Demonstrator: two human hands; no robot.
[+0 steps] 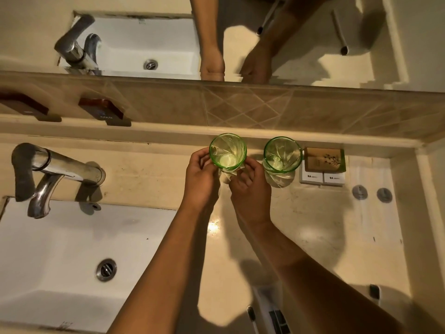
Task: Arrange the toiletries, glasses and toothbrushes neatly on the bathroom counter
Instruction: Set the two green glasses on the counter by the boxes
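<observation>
Two green glasses stand upright near the back ledge of the beige counter (pixel 313 225). My left hand (pixel 201 180) and my right hand (pixel 250 186) both grip the left green glass (pixel 227 153) from either side, low on its body. The right green glass (pixel 282 156) stands free just beside it. A brown soap box (pixel 323 159) lies on two small white boxes (pixel 321 177) to the right of the glasses. Two small round caps (pixel 372 193) sit further right. Toothbrushes (pixel 251 314) in packaging lie at the counter's front edge, partly hidden by my right arm.
A white sink (pixel 60 249) with a chrome faucet (pixel 48 169) fills the left side. A tiled backsplash and mirror (pixel 240 44) run along the back. A wall rises at the counter's right end. Another dark-tipped item (pixel 374 291) lies at front right.
</observation>
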